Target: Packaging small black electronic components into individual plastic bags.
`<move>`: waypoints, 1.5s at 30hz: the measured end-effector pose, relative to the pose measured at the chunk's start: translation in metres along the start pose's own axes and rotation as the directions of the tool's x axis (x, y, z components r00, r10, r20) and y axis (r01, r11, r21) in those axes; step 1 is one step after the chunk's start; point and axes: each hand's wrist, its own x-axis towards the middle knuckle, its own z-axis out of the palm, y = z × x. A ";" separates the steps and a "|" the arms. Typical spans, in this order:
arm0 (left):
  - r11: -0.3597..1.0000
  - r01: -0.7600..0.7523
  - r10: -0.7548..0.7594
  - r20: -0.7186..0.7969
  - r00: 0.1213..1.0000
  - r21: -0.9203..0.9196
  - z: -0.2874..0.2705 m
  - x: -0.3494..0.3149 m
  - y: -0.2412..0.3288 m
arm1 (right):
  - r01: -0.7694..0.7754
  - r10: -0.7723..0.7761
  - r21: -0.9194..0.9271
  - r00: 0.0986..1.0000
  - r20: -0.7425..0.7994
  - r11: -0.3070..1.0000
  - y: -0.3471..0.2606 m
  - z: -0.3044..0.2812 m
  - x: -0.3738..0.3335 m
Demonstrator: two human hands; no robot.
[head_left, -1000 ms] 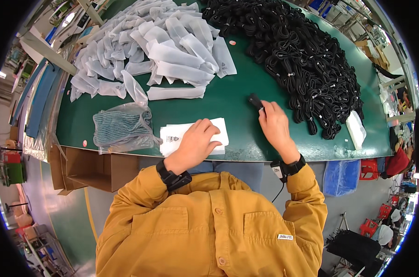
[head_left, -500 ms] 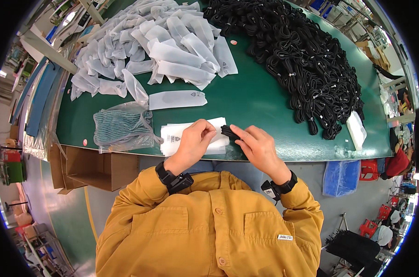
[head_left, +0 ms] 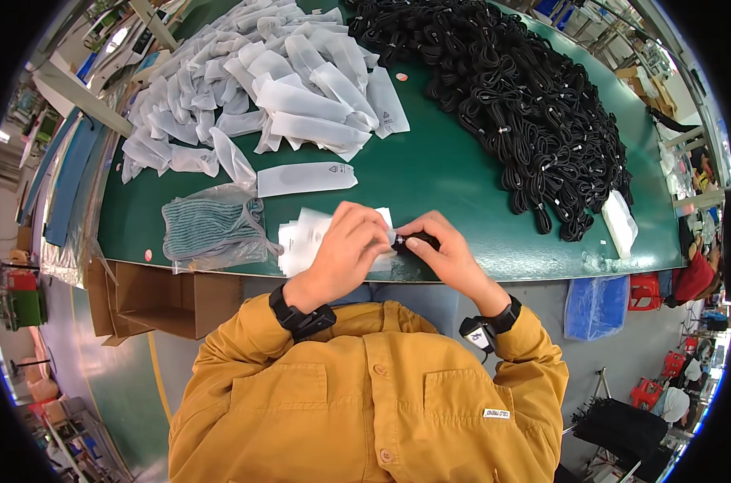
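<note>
Close to the table's near edge, my right hand is closed around a coiled black cable bundle. My left hand pinches a translucent white bag at its mouth, and the end of the bundle meets that mouth. Whether the cable is inside the bag or only touching it, I cannot tell, because the fingers cover much of it. Under and beside my left hand lies a stack of flat white bags with small dark print.
Filled white bags are heaped at the far left, with one bag lying nearer. A clear bag of grey-green knitted gloves lies left of the stack. Black cable bundles pile up at far right. A white packet sits right.
My hands have come together. My left hand has taken hold of a bag from the stack, and the black cable bundle in my right hand now meets its mouth.
</note>
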 end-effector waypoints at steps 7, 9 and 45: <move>0.970 0.178 -0.189 -0.053 0.981 -0.163 -0.017 0.017 0.008 | 0.379 -0.381 -0.056 0.924 -0.033 0.924 -0.028 -0.011 0.014; 0.931 0.255 -0.266 -0.010 0.964 -0.263 -0.021 0.022 0.009 | 0.445 -0.448 -0.069 0.893 -0.040 0.893 -0.032 -0.017 0.019; 0.961 0.131 -0.139 0.018 0.990 0.245 0.023 -0.015 -0.011 | -0.367 -0.208 -0.672 0.761 -0.615 0.643 0.063 -0.123 0.041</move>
